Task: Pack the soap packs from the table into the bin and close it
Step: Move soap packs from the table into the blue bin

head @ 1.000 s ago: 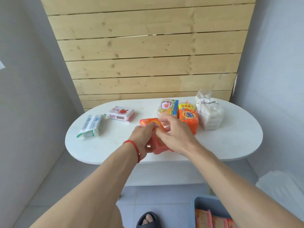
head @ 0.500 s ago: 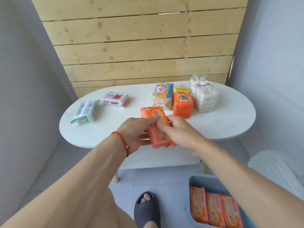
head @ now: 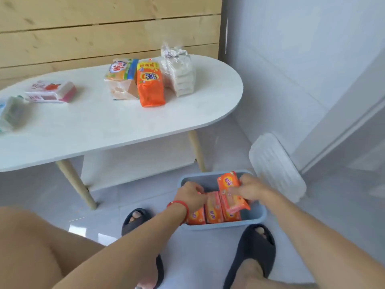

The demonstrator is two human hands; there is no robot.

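Observation:
A blue bin (head: 257,219) stands on the floor between my feet, with three orange soap packs (head: 213,209) standing side by side in it. My right hand (head: 252,188) grips another orange soap pack (head: 229,183) over the bin's right side. My left hand (head: 192,195), fingers curled, reaches into the bin's left part among the packs; what it holds is hidden. On the white table (head: 104,130) lie an orange pack (head: 150,85), a yellow-blue pack (head: 121,77), a clear bag of white bars (head: 179,68), a pink-white pack (head: 51,91) and a green-white pack (head: 11,111).
The bin's white lid (head: 275,165) leans against the wall to the right of the bin. Wooden table legs (head: 77,184) stand behind the bin. My feet in dark slippers (head: 253,253) flank the bin on the grey tiled floor.
Both hands have come down from the table's front edge to the bin on the floor, carrying the orange soap pack with them. My view has tilted downward and to the right.

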